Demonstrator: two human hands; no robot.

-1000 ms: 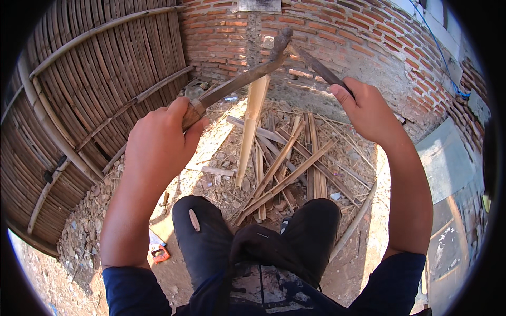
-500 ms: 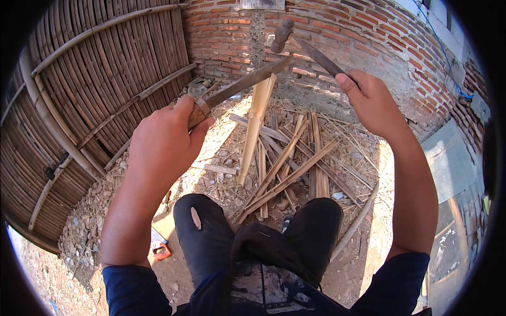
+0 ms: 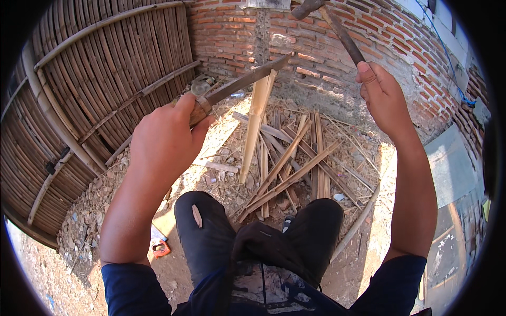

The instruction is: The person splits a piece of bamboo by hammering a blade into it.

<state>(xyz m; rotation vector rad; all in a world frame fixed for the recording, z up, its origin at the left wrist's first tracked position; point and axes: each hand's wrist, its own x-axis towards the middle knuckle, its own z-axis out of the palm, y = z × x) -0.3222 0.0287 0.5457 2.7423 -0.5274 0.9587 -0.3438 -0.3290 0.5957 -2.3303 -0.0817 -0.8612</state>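
Note:
My left hand (image 3: 164, 139) is closed around the wooden handle of a machete (image 3: 243, 82), its blade slanting up to the right. The blade's middle lies across the top end of an upright split bamboo piece (image 3: 256, 118); how deep it sits in the bamboo I cannot tell. My right hand (image 3: 383, 97) grips the shaft of a hammer (image 3: 342, 36), raised above and to the right of the blade. The hammer's dark head is at the top edge of the view, apart from the machete.
Several split bamboo strips (image 3: 295, 171) lie crossed on the littered ground beyond my knees. A saw with an orange handle (image 3: 160, 247) lies beside my left leg. A bamboo fence (image 3: 105, 79) stands at left, a brick wall (image 3: 337, 63) at the back and right.
My right hand has lifted the hammer higher and a little to the right, away from the machete. The left hand, machete and upright bamboo stay nearly where they were.

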